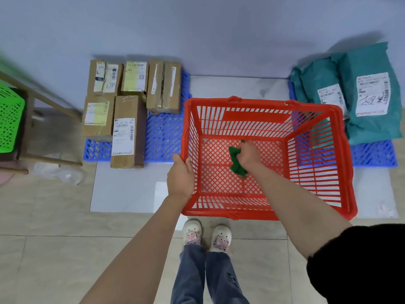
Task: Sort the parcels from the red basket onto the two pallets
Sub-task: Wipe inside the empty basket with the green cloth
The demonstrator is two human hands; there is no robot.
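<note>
The red basket (302, 119) stands on the floor in front of me. My left hand (180, 175) grips its left rim. Inside the basket, my right hand (248, 155) grips a small crumpled green cloth (236, 163) against the mesh bottom; I see no parcels in the basket. The left blue pallet (164, 137) holds several brown cardboard boxes (129, 130) with white labels. On the right blue pallet (374, 153) lie teal plastic mailer bags (370, 93), also labelled.
A green mesh crate (9, 119) sits on a wooden frame at the far left. A white floor panel (127, 189) lies under the pallets and basket. My feet in white shoes (206, 234) stand just behind the basket. A grey wall rises behind the pallets.
</note>
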